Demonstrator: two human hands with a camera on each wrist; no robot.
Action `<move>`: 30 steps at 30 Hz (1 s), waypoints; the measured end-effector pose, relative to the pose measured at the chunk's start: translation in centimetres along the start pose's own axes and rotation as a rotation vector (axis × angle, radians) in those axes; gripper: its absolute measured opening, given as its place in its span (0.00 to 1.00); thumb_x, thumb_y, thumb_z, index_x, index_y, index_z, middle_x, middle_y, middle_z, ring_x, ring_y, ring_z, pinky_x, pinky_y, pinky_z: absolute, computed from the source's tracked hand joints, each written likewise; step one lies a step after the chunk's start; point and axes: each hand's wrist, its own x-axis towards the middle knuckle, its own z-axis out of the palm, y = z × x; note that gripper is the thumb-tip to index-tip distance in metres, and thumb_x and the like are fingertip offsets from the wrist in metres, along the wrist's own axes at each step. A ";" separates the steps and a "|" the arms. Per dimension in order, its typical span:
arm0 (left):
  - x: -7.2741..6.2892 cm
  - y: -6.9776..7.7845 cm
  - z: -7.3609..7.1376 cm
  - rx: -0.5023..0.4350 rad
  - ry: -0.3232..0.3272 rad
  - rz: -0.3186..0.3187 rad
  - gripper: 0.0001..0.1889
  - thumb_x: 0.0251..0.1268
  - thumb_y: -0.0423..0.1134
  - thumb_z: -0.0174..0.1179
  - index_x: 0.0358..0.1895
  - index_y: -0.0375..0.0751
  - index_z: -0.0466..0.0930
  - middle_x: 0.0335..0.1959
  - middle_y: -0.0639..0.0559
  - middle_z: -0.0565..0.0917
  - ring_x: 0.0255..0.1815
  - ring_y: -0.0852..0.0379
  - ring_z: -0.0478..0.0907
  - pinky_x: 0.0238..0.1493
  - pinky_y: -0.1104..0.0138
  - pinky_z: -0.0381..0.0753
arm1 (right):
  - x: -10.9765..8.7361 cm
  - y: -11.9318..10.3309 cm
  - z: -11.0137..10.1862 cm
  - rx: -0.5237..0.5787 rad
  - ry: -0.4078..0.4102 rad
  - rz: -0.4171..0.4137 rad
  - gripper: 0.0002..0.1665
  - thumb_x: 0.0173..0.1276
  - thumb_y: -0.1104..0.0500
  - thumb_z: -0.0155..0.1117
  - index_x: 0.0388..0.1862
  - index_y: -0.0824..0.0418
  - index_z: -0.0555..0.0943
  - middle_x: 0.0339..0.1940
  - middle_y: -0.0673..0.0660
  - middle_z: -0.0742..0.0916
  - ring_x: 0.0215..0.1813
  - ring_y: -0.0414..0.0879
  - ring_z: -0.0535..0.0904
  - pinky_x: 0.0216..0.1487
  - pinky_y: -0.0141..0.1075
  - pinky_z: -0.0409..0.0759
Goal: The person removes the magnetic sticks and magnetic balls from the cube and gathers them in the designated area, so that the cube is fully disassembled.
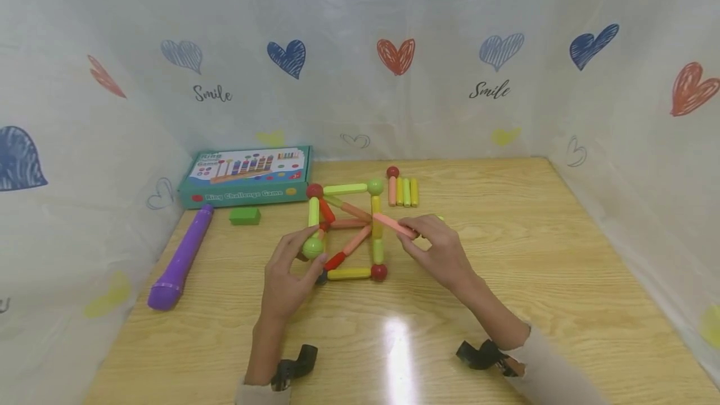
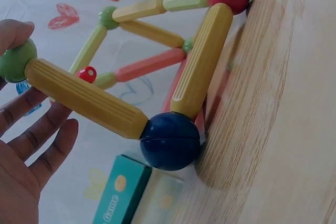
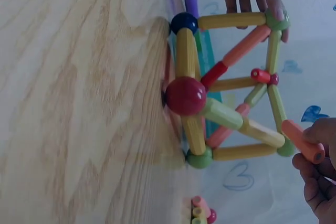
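A frame of magnetic sticks [image 1: 349,274] and balls stands at the middle of the table. It has yellow, light green, coral and red sticks, with a dark blue ball [image 2: 170,141] and a red ball [image 3: 186,96] at lower corners. My left hand [image 1: 288,277] grips a green ball [image 1: 313,247] at an upper near corner, thumb on one side and fingers on the other. Between thumb and fingers my right hand [image 1: 441,254] pinches a loose coral stick [image 3: 300,139]. Its far end overlaps the right side of the frame in the head view.
Behind the frame at left lies a teal game box [image 1: 247,195], with a green block [image 1: 245,216] before it. A purple toy microphone [image 1: 181,261] rests along the left edge. Back right, several spare sticks [image 1: 407,192] lie in a row beside a red ball [image 1: 392,172].
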 end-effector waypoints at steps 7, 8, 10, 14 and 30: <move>0.0 0.2 -0.2 0.012 -0.009 -0.005 0.29 0.56 0.29 0.72 0.63 0.40 0.78 0.54 0.47 0.79 0.40 0.57 0.75 0.42 0.69 0.77 | 0.1 2.9 -1.4 -0.080 0.027 0.048 0.15 0.56 0.72 0.76 0.43 0.67 0.86 0.33 0.56 0.87 0.34 0.47 0.80 0.32 0.41 0.82; 0.0 0.2 -0.3 0.011 -0.011 -0.005 0.29 0.57 0.30 0.72 0.64 0.41 0.78 0.54 0.48 0.79 0.40 0.57 0.75 0.42 0.68 0.77 | 0.2 3.2 -1.5 -0.090 0.027 0.059 0.14 0.56 0.72 0.76 0.43 0.68 0.86 0.33 0.56 0.87 0.34 0.47 0.80 0.31 0.41 0.82; 0.0 0.2 -0.3 0.005 -0.016 -0.010 0.29 0.58 0.31 0.71 0.65 0.43 0.78 0.54 0.49 0.79 0.41 0.57 0.75 0.42 0.67 0.78 | 0.2 4.0 -1.6 -0.101 0.029 0.073 0.14 0.56 0.72 0.76 0.43 0.68 0.86 0.31 0.57 0.86 0.33 0.48 0.79 0.30 0.43 0.81; 0.0 0.1 -0.4 0.009 -0.025 -0.028 0.28 0.60 0.33 0.71 0.65 0.44 0.77 0.54 0.50 0.79 0.41 0.58 0.75 0.42 0.66 0.78 | 0.7 5.3 -1.6 -0.140 0.030 0.093 0.13 0.58 0.70 0.76 0.42 0.69 0.86 0.29 0.57 0.85 0.31 0.51 0.77 0.29 0.43 0.77; 0.3 1.4 -0.4 0.013 -0.001 -0.006 0.27 0.54 0.24 0.71 0.60 0.32 0.78 0.49 0.42 0.79 0.39 0.55 0.75 0.40 0.65 0.78 | 3.0 11.2 -0.6 -0.272 -0.147 0.370 0.11 0.67 0.65 0.68 0.45 0.71 0.86 0.33 0.63 0.86 0.31 0.52 0.75 0.32 0.42 0.74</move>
